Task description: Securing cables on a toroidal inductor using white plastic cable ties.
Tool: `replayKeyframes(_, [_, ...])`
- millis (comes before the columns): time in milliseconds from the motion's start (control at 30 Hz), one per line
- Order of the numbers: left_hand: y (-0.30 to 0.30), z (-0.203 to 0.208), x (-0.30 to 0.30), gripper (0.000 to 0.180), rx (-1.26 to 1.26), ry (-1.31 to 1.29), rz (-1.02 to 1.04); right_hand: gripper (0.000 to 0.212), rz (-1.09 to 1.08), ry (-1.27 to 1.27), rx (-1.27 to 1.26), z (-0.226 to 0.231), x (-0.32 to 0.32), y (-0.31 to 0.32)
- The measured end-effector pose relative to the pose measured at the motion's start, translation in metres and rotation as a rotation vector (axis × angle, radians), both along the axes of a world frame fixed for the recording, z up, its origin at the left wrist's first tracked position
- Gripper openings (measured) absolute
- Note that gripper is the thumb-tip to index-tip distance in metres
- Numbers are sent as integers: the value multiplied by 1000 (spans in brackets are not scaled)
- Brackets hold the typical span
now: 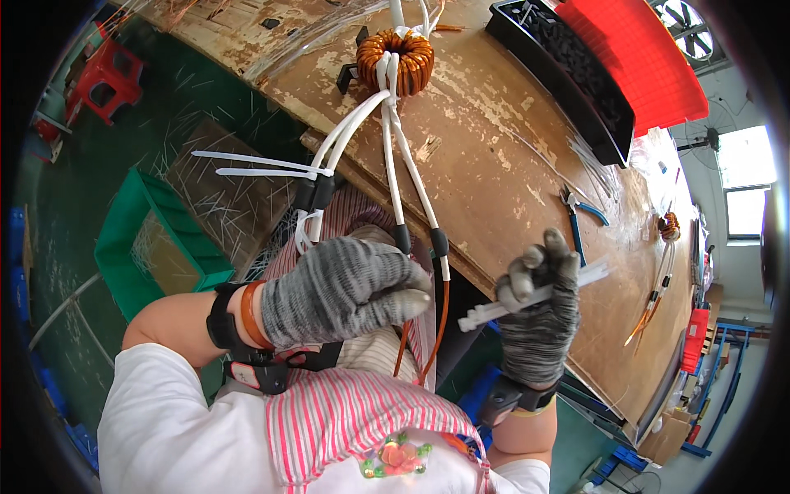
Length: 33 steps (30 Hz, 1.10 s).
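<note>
My right hand (539, 317), in a grey knit glove, is closed around a bundle of white cable ties (485, 313). My left hand (346, 292), gloved alike, has its fingers reaching rightward, loosely bent, with nothing visible in them. It is in front of the lower ends of white-sleeved leads (395, 177), which hang over the table edge from a copper-wound ring coil (396, 62). Black sleeves and bare copper ends show on the right pair. Around the left pair (346, 136) are two cable ties (259, 165), their long tails sticking out to the left.
On the worn wooden table (485, 165) lie blue-handled pliers (578, 218) and another coil (669, 226). A black bin (568, 78) of small dark parts stands beside a red tray (642, 58). Left below are a green crate (132, 255), a red stool (107, 78) and scattered tie scraps.
</note>
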<state>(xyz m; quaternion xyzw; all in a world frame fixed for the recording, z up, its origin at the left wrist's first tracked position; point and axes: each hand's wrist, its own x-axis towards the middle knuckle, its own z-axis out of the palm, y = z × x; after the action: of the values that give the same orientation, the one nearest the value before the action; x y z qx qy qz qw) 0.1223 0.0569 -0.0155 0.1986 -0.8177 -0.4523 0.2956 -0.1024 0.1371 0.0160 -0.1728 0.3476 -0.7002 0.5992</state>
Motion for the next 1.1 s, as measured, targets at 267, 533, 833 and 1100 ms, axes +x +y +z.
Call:
replayKeyframes(267, [-10, 5, -8, 24, -24, -216, -94, 44, 24, -76, 3, -8, 31, -19])
replayKeyframes(533, [-5, -5, -4, 25, 53, -133, -114, 43, -1, -33, -26, -6, 35, -25])
replayKeyframes(833, [-10, -5, 1, 21, -242, -121, -71, 48, 15, 61, 12, 0, 44, -25])
replayKeyframes(1100, [-9, -7, 21, 21, -362, -1, 238, 55, 277, 578, 175, 17, 8, -7])
